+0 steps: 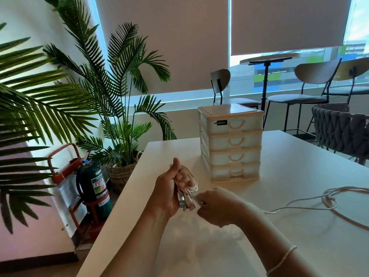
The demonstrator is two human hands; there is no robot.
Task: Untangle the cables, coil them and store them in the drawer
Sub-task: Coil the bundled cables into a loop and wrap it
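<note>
Here, in the head view, the coil (pixel 188 183) of white cable sits in the left hand (pixel 169 191), looped over its fingers above the near part of the table (pixel 279 226). The thumb stands up and presses the loops against the curled fingers, so this hand grips the coil. Two plugs (pixel 186 201) with metal ends hang from the bottom of the fist, side by side and pointing down.

The right hand (pixel 216 208) is just beside the left, knuckles up, its fingers curled and pinching the cable close to the plugs (the fingertips themselves are hidden under the hand). Both forearms reach in from the bottom edge, and a thin bracelet (pixel 282 258) circles the right wrist.

From under the right hand, the loose cable (pixel 299 206) runs right across the table to a slack tangle (pixel 331 198) of white and pinkish strands near the right edge, well apart from both hands.

The drawer unit (pixel 232 142) stands upright on the table beyond the hands, four drawers stacked, all closed, pale translucent plastic with cream handles and a dark label on the top one.
</note>
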